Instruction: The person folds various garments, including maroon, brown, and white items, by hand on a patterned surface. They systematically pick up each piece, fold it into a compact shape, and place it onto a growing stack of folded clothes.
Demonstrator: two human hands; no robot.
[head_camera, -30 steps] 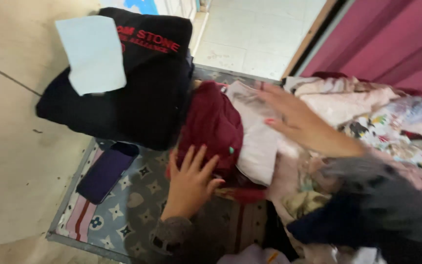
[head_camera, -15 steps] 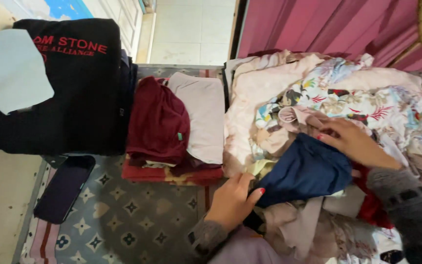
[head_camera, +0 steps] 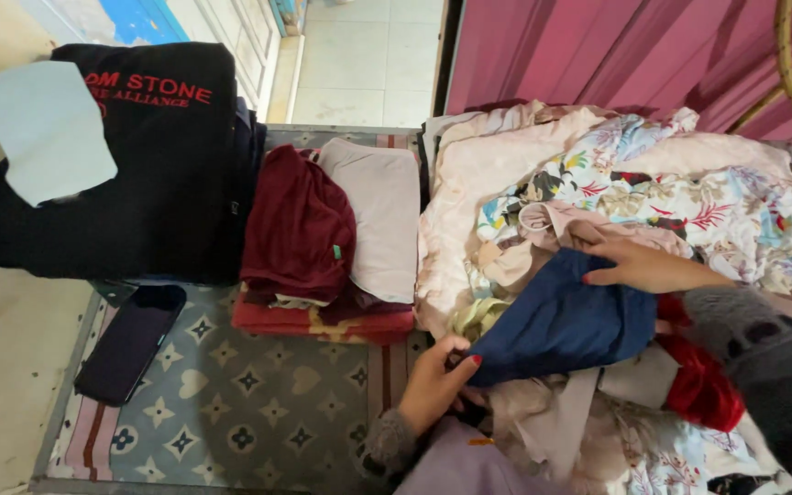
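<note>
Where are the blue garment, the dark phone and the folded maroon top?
blue garment (head_camera: 566, 321), head view, middle of the cloth.
dark phone (head_camera: 130, 341), head view, centre of its screen.
folded maroon top (head_camera: 295, 229), head view, middle of the fold.
</note>
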